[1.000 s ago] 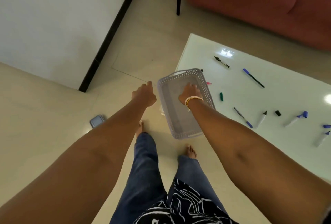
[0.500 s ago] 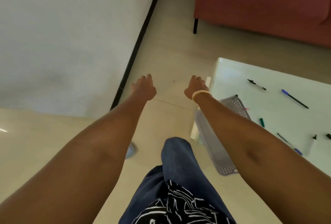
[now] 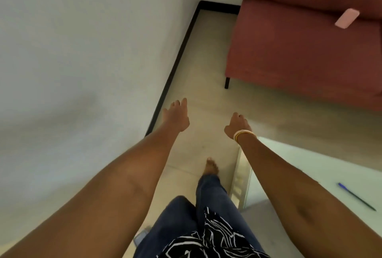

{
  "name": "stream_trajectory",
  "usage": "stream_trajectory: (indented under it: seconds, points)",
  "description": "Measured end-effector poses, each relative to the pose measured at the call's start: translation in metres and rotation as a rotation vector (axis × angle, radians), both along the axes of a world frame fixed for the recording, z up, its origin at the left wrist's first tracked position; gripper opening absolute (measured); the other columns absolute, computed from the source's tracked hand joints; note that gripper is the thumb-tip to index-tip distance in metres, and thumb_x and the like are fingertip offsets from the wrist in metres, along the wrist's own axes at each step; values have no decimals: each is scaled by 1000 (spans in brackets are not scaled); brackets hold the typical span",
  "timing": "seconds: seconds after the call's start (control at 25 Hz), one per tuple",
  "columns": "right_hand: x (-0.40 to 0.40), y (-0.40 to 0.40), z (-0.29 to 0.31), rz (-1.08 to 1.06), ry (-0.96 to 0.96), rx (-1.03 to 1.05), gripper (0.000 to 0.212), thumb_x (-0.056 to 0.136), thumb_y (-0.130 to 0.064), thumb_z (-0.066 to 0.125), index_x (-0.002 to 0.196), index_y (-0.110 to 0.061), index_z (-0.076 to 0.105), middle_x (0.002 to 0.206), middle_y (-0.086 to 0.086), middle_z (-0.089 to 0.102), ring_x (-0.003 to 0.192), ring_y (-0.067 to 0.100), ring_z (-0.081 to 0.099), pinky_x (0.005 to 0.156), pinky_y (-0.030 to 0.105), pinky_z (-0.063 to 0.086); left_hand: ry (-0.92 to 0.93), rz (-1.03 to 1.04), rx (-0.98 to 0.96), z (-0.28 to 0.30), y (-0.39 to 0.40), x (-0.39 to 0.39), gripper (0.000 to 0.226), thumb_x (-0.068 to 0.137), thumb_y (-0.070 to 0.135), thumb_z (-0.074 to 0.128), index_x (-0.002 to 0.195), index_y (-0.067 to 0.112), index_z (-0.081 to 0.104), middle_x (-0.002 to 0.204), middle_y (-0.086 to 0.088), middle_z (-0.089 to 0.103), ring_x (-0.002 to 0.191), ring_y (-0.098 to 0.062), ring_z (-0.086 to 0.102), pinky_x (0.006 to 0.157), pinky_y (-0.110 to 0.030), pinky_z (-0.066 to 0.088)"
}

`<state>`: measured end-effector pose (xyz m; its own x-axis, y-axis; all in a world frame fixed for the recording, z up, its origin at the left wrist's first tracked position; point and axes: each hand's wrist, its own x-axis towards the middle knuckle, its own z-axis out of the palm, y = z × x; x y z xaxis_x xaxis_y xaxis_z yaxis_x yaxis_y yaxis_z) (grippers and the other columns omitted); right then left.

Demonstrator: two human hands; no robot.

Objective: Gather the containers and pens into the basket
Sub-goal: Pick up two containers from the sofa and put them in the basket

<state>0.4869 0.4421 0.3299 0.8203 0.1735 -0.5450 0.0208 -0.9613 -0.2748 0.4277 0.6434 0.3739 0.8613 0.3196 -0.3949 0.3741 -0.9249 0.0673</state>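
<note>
Evidently both hands are free: the left hand (image 3: 175,116) and the right hand (image 3: 237,125), mid-frame over the pale floor (image 3: 206,61), have loose fingers and hold nothing. Only one task item shows, a blue-capped dark slim pen (image 3: 356,196) on the glossy white tabletop (image 3: 310,171) at lower right; the basket is out of view. Best turn back toward the tabletop, then pinch that pen mid-barrel.

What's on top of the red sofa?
A small pink flat thing lies on the sofa seat. It is too blurred to tell what it is. The sofa runs past the picture's edge, so the rest of the seat is not seen.
</note>
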Motion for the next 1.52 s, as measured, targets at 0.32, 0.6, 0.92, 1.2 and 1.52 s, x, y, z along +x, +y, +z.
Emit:
stream_trajectory:
  seconds: [0.32, 0.6, 0.92, 1.2, 1.52]
  points:
    - [195, 13, 18, -136, -23, 23, 47, 85, -13, 54, 129, -1, 43, 132, 20, 49, 122, 37, 49, 96, 42, 45, -34, -152, -30, 28, 16, 224, 46, 88, 17, 50, 132, 14, 36, 128, -9, 49, 115, -27, 50, 91, -45, 40]
    - [330, 28, 9, -270, 21, 69, 52, 88, -21, 57, 131, 1, 40, 135, 23, 46, 127, 40, 45, 103, 45, 42, 32, -259, -25, 16, 34, 391, 48, 91, 20, 49, 136, 15, 34, 132, -11, 47, 116, -29, 49, 93, -46, 40]
    - [459, -31, 3, -322, 65, 69, 46, 84, -13, 52, 127, 2, 44, 131, 23, 51, 123, 40, 50, 100, 44, 45, 125, -321, 3, 20, -13, 532, 46, 94, 27, 49, 136, 12, 38, 137, -15, 46, 120, -32, 50, 97, -47, 44]
    - [569, -151, 4, -206, 117, 45, 47, 87, -16, 53, 130, 0, 42, 130, 24, 52, 119, 41, 54, 95, 44, 48, 103, -95, -104, -1, -142, 636, 55, 94, 33, 53, 141, 12, 34, 139, -18, 45, 126, -35, 48, 104, -50, 41]
    - [688, -286, 2, 5, 149, -18, 46, 84, -18, 44, 127, -7, 54, 131, 16, 54, 115, 38, 57, 91, 39, 50, 123, -53, -190, -9, -290, 706, 60, 95, 36, 52, 146, 13, 29, 139, -16, 44, 128, -34, 46, 103, -52, 39]
